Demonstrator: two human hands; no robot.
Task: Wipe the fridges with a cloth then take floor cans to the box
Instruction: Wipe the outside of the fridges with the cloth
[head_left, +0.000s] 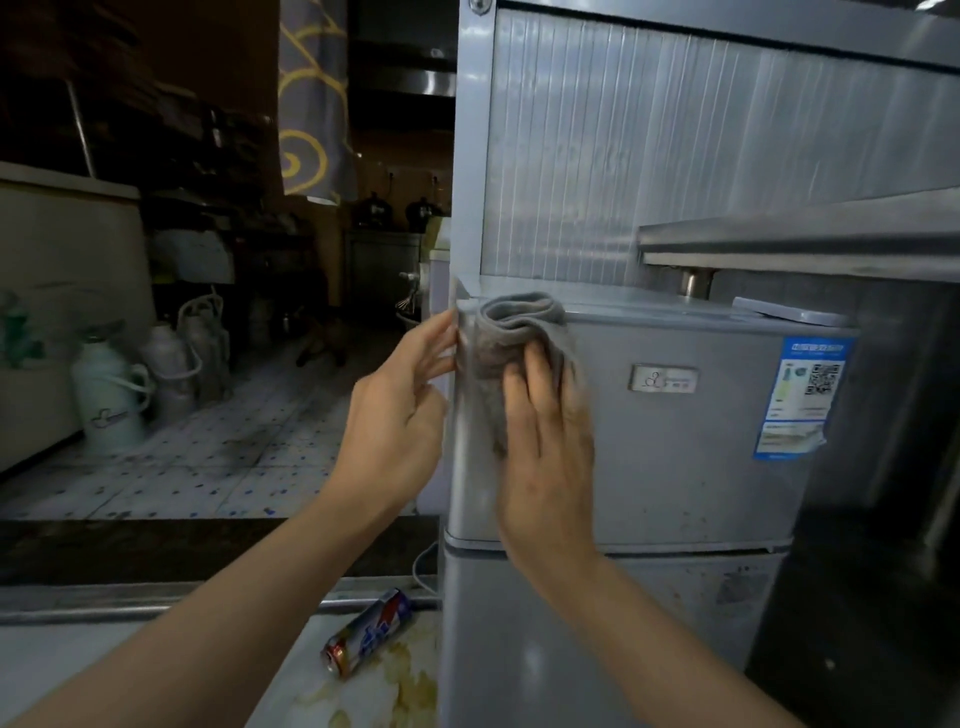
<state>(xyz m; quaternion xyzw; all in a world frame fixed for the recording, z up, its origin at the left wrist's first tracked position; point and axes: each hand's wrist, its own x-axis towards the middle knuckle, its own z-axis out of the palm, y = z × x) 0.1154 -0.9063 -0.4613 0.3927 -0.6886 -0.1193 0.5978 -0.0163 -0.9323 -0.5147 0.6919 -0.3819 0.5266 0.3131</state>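
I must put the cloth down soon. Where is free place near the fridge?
The fridge top is bare between the cloth and the flat white thing at its right end. The floor left of the lying can is bare too. Beside the can it is stained, and flasks crowd the far left.

a grey, bunched cloth (511, 345) is lying flat against the silver fridge (675, 441) door's upper left corner, under the right hand (545, 431). a red-and-silver can (369, 631) is lying on its side on the floor, below the left hand (400, 410).
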